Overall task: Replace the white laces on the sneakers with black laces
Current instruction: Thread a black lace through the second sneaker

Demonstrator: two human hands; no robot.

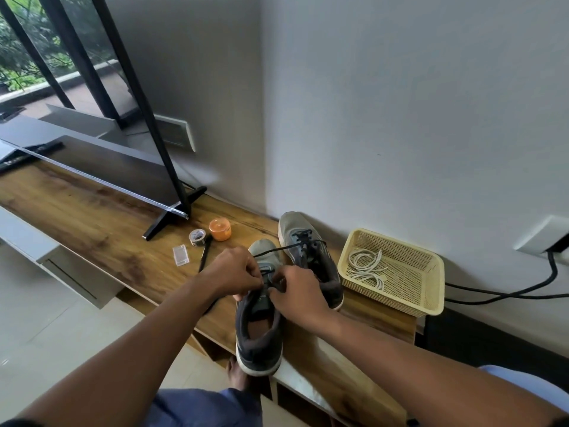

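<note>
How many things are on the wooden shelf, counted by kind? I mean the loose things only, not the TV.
Sneakers: 2, near one and far one
Basket: 1, holding the white laces
Tape roll: 1
Orange container: 1
Clear plastic piece: 1
Black lace: 1 showing, beside the tape
Total: 7, with the white laces as one more bundle.

Near sneaker (259,318) on wooden tabletop (92,229), left hand (235,274) and right hand (297,292) pinching black lace (288,248) over its tongue. Beside it, 2nd sneaker (311,254); white laces (368,268) in yellow basket (431,272).
</note>
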